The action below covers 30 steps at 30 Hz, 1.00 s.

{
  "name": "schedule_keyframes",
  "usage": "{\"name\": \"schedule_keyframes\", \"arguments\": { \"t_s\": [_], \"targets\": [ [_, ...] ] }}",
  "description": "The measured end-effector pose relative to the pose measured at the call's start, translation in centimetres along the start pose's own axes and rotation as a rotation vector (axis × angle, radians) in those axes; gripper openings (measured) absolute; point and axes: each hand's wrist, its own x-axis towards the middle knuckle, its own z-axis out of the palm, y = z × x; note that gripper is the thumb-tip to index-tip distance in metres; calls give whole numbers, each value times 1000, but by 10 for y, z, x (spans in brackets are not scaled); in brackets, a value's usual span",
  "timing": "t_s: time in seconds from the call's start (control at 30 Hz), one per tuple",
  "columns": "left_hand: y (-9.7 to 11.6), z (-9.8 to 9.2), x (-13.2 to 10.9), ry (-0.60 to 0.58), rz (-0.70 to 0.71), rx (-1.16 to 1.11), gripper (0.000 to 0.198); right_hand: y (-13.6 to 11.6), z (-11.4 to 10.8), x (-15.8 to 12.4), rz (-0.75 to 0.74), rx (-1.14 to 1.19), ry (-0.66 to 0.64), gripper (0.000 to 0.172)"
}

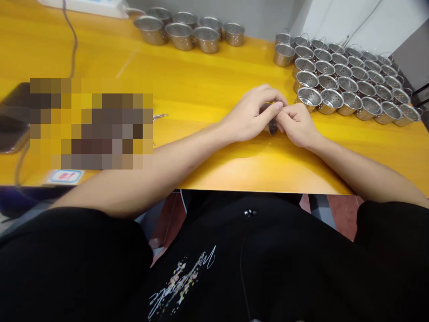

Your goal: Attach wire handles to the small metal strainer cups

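Near the middle right of the table, my left hand (pixel 254 112) is curled over a small perforated metal cup (pixel 273 128), its thumb along the near side. Only a dark, shiny part of the cup shows between my hands. From the other side my right hand (pixel 298 125) closes on the cup's edge with its thumb and bent fingers pressed together. Just beyond my right hand stand rows of perforated steel cups with thin wire handles (pixel 330 99).
More steel cups (pixel 181 36) without visible handles stand at the back left. A dark phone-like object (pixel 13 118) lies at the far left beside a pixelated patch. A cable (pixel 72 40) crosses the yellow table (pixel 214 172), and a white power strip (pixel 90 6) is at the back.
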Motion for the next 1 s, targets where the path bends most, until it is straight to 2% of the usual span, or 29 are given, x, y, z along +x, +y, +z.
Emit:
{"name": "schedule_keyframes", "arguments": {
  "t_s": [0.3, 0.6, 0.83, 1.0],
  "targets": [
    [5, 0, -2, -8, 113, -86, 66, -30, 5, -17, 72, 30, 16, 70],
    [5, 0, -3, -13, 168, -117, 62, -36, 7, -24, 108, 41, 24, 69],
    [3, 1, -3, 28, 197, -77, 55, -31, 7, -23, 142, 30, 55, 58],
    [-3, 3, -2, 148, 233, 11, 44, -32, 8, -19, 165, 53, 40, 48]
  ]
}}
